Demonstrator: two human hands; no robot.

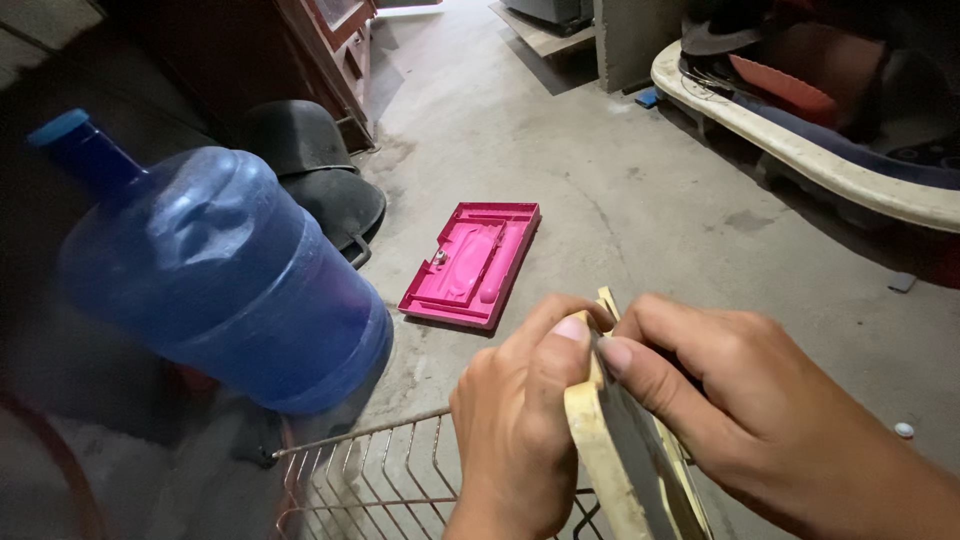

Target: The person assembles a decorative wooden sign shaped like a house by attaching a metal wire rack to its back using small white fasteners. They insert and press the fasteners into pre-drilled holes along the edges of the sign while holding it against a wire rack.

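Left hand (520, 430) is curling shut around the near edge of a cream flat panel (610, 460), thumb pressing on its top edge, lower centre of the frame. Right hand (770, 420) is pinching the same panel from the other side, fingers bunching together at the top corner, forearm coming in from the lower right. Both hands are meeting at the panel's upper end; the panel is standing on edge, tilting, running down out of the bottom of the frame. One wire rack (380, 480) is lying just below-left of the left hand. One pink plastic tray (472, 265) is lying on the concrete floor (620, 180), centre frame, well apart from the hands. One blue water jug (215, 275) is sitting at left, tilting. Two dark helmets (310, 160) are resting behind the jug, upper left.
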